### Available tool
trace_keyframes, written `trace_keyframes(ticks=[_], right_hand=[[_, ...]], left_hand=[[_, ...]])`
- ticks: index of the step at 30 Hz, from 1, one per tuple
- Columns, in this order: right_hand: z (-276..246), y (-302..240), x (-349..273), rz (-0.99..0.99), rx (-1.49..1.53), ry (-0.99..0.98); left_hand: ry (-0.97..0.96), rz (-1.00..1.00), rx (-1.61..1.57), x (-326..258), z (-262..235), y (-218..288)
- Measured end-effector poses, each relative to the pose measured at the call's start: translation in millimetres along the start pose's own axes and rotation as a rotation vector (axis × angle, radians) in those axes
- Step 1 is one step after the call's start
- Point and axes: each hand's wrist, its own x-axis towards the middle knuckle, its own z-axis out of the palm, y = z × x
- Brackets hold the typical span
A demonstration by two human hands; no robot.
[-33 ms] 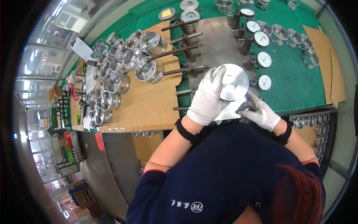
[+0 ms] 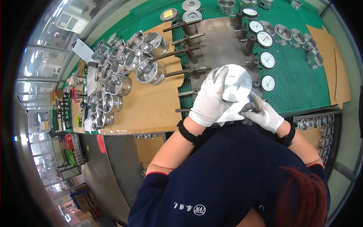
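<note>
A silver piston [image 2: 239, 84] is tilted over the near end of the steel plate [image 2: 221, 41], its round, shiny top facing up. My left hand [image 2: 210, 99], in a white glove with greyed fingertips, is closed round its left side. Just below and right of the piston is my right hand [image 2: 266, 116], gloved the same way, with its fingers curled in. Whatever lies between those fingers is hidden. Beneath the piston a bright metal surface [image 2: 231, 114] shows between my hands.
Dial gauges [image 2: 267, 60] on dark posts line the plate's right side, and rods on posts [image 2: 191, 55] its left. Several pistons [image 2: 120, 84] stand on cardboard [image 2: 151, 102] at left. More pistons [image 2: 297, 38] stand on green matting [image 2: 295, 83] at right.
</note>
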Motion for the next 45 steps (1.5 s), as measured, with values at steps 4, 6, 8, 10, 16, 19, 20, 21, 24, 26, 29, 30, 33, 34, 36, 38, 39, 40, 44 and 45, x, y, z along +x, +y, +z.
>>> trace_keyframes(ticks=[4, 6, 8, 10, 16, 19, 20, 21, 24, 26, 29, 30, 33, 34, 36, 38, 39, 40, 44, 45], right_hand=[[0.1, 1.6, 0.6, -0.008, 0.022, -0.003], [0.9, 4.7, 1.4, -0.021, 0.035, 0.003], [2.1, 4.7, 2.0, -0.021, 0.027, 0.013], [3.6, 2.2, 2.4, -0.009, 0.000, 0.027], [5.6, 4.5, 2.2, -0.010, 0.071, 0.044], [5.3, 4.9, 2.4, -0.018, 0.046, 0.051], [5.0, 3.5, 1.5, -0.023, 0.029, 0.052], [5.0, 2.3, 0.0, -0.029, 0.012, 0.054], [0.3, 7.3, -3.1, -0.398, -0.407, 0.187], [-1.2, -9.1, -20.9, -0.552, -0.559, 0.281], [-28.7, -22.6, -37.5, -0.675, -0.005, 0.221], [-40.8, -25.7, -42.5, -0.719, 0.075, 0.182], [-100.4, -6.9, -54.8, -0.588, 0.112, 0.412], [-119.9, -1.6, -60.1, -0.565, 0.132, 0.535], [-159.3, -0.4, -69.7, -0.439, 0.086, 0.799], [-205.4, 7.9, -63.4, -0.363, -0.029, 0.977], [-226.4, 6.5, -53.6, -0.325, -0.085, 1.034], [-248.9, 3.4, -47.1, -0.118, -0.084, 0.986], [-353.0, 46.7, 13.4, 0.133, 0.061, 1.021], [-370.2, 49.8, 27.9, 0.181, 0.073, 1.001]], left_hand=[[-0.008, -0.001, -0.020, 2.9, 0.3, -1.8], [-0.023, -0.021, -0.033, 2.1, 0.3, -1.2], [-0.045, -0.039, -0.045, 1.1, 0.1, -0.3], [-0.044, -0.037, -0.033, 0.3, 1.1, -1.0], [-0.014, -0.023, -0.026, -0.1, 1.3, 1.8], [0.012, -0.032, -0.018, -1.3, 2.6, 2.8], [0.024, -0.036, -0.012, 0.7, 2.8, 3.2], [0.033, -0.037, -0.017, 0.8, 0.9, 4.5], [0.084, -0.043, -0.043, 1.3, -8.0, 11.7], [-0.145, -0.432, -0.453, 6.0, -25.0, 30.3], [-0.316, -0.516, -0.690, 21.7, -45.2, 79.5], [-0.228, -0.261, -0.725, 20.7, -41.6, 77.5], [0.204, 0.089, -0.280, 42.2, -52.5, 59.7], [0.256, -0.181, -0.253, 40.0, -58.8, 41.2], [0.452, -0.276, -0.006, 32.9, -84.8, -8.7], [0.351, -0.380, 0.397, 3.9, -117.1, -67.7], [0.269, -0.411, 0.666, -14.3, -126.5, -89.5], [0.172, -0.483, 0.651, -25.1, -132.2, -101.7], [-0.142, -0.618, 0.666, -22.8, -120.3, -121.3], [-0.120, -0.609, 0.672, -24.1, -118.7, -126.0]])
